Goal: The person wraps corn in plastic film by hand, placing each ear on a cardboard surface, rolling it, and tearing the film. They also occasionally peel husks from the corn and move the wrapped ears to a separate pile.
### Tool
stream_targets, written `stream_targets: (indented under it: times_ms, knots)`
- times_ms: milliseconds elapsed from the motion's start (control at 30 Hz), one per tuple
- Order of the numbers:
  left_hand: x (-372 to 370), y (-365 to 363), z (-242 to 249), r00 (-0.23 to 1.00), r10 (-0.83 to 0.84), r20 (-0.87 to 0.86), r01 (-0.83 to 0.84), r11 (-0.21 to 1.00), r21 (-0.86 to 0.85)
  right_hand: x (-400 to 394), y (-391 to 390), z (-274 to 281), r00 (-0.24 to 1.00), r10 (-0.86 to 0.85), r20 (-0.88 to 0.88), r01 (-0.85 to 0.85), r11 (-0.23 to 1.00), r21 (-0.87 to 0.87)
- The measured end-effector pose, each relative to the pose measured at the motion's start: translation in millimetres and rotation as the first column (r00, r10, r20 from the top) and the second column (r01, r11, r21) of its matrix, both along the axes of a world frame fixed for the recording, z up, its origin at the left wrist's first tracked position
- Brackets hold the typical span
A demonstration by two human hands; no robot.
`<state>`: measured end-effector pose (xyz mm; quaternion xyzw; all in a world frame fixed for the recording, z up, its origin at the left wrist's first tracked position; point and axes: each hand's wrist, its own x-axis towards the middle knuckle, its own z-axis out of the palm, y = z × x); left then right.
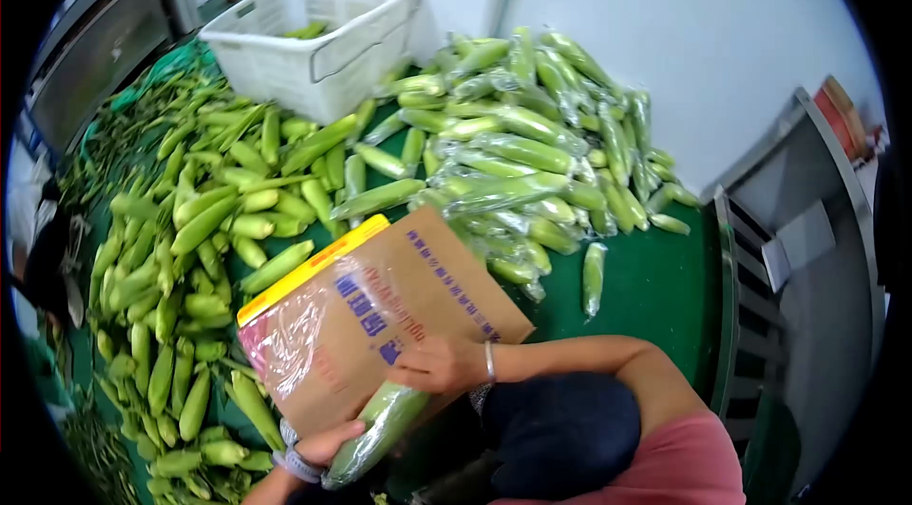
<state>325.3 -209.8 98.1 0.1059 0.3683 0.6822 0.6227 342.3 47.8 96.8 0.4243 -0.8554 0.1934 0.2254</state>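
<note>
An ear of corn in its green husk, inside a clear plastic bag [380, 434], is held low in front of me. My left hand [328, 446] is closed around its lower end. At the upper end, my right hand [439, 364] has its fingers closed on the bag. Just beyond lies a brown cardboard box [408, 267] with printed writing, a yellow edge and shiny clear plastic over its left part. Unbagged corn ears [204, 220] are heaped to the left, and bagged corn ears [513, 158] are piled behind the box to the right.
A white plastic crate [318, 63] with some corn inside stands at the back. One bagged ear [594, 279] lies apart on the green tabletop [655, 305]. Metal slatted frames [746, 258] stand at the right. Loose husk leaves [104, 139] cover the far left.
</note>
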Motion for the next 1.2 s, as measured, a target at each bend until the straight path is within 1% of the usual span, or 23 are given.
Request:
stream_targets:
  times_ms: [33,67,133,167,267,367,433,467,500,533,567,633,667,700,767,800,867,933,1000,1033,1100,1167,1200]
  knots:
    - [1,6,5,0.945,0.148,-0.291,-0.162,0.987,-0.022,4,0,1,0.996,0.046,0.075,-0.049,0.998,0.039]
    - [-5,13,9,0.945,0.132,-0.300,-0.148,0.989,-0.030,4,1,-3,0.997,0.032,0.065,-0.034,0.999,0.029]
    - [-20,20,22,0.909,-0.358,-0.213,0.343,0.933,-0.107,5,-3,-5,0.998,0.061,0.028,-0.060,0.998,-0.027]
    - [-20,20,22,0.903,-0.370,-0.216,0.352,0.928,-0.119,5,-3,-5,0.999,0.050,0.020,-0.050,0.998,-0.037]
    - [-20,26,7,0.939,-0.265,0.221,0.254,0.964,0.076,2,15,1,0.974,0.076,0.216,-0.068,0.997,-0.044]
    - [-21,14,17,0.882,-0.254,0.397,0.147,0.949,0.280,5,48,-11,0.912,-0.110,0.395,0.223,0.942,-0.253]
    - [-54,-39,-10,0.980,0.188,-0.071,-0.175,0.971,0.165,10,84,-27,0.787,-0.354,0.505,0.569,0.734,-0.372]
    - [-51,-39,6,0.518,0.760,-0.392,-0.801,0.592,0.088,18,104,-35,0.663,-0.458,0.593,0.739,0.526,-0.420]
    - [-64,-74,-2,0.301,0.761,-0.575,-0.894,0.434,0.106,27,123,-40,0.459,-0.705,0.540,0.883,0.297,-0.363]
    - [-67,-103,-19,0.028,0.795,-0.606,-0.996,0.071,0.048,33,148,-46,0.348,-0.669,0.656,0.914,0.086,-0.397]
    - [-80,-168,-66,-0.063,0.787,-0.614,-0.993,-0.113,-0.043,33,181,-54,0.280,-0.750,0.600,0.885,-0.040,-0.464]
    - [-81,-288,-189,0.148,0.346,-0.927,-0.974,-0.110,-0.197,26,256,-46,0.095,-0.782,0.616,0.832,-0.277,-0.481]
    - [-80,-330,-252,0.164,0.049,-0.985,-0.978,-0.121,-0.169,22,294,-36,0.065,-0.844,0.532,0.828,-0.251,-0.500]
    - [-63,-311,-257,0.279,-0.022,-0.960,-0.953,-0.132,-0.273,20,337,-34,0.147,-0.900,0.411,0.846,-0.101,-0.523]
    - [-21,-271,-269,0.588,-0.219,-0.779,-0.808,-0.209,-0.551,9,389,-27,0.011,-0.926,0.379,0.946,-0.112,-0.303]
    - [-13,-241,-261,0.555,0.005,-0.832,-0.832,-0.024,-0.555,3,401,-33,-0.077,-0.958,0.275,0.985,-0.116,-0.129]
    - [-16,-229,-259,0.696,-0.192,-0.692,-0.713,-0.304,-0.632,-19,391,-46,-0.028,-0.991,0.130,1.000,-0.028,0.004]
    - [-15,-233,-274,0.555,-0.190,-0.810,-0.819,-0.298,-0.491,-34,341,-45,0.161,-0.953,0.256,0.987,0.149,-0.066]
    - [-21,-239,-253,0.463,0.419,-0.781,-0.885,0.182,-0.428,-48,283,-39,0.388,-0.879,0.277,0.921,0.371,-0.116]
    - [-26,-231,-209,0.535,0.536,-0.653,-0.800,0.072,-0.596,-50,256,-35,0.459,-0.865,0.201,0.888,0.452,-0.083]
    - [-39,-221,-169,0.301,0.876,-0.377,-0.825,0.042,-0.563,-50,196,2,0.546,-0.838,0.009,0.836,0.545,0.059]
    - [-55,-207,-120,0.106,0.765,-0.635,-0.971,-0.058,-0.233,-56,159,2,0.595,-0.803,0.021,0.804,0.595,0.008]
    - [-60,-186,-75,0.158,0.658,-0.736,-0.985,0.051,-0.166,-59,139,-2,0.630,-0.740,0.236,0.759,0.651,0.014]
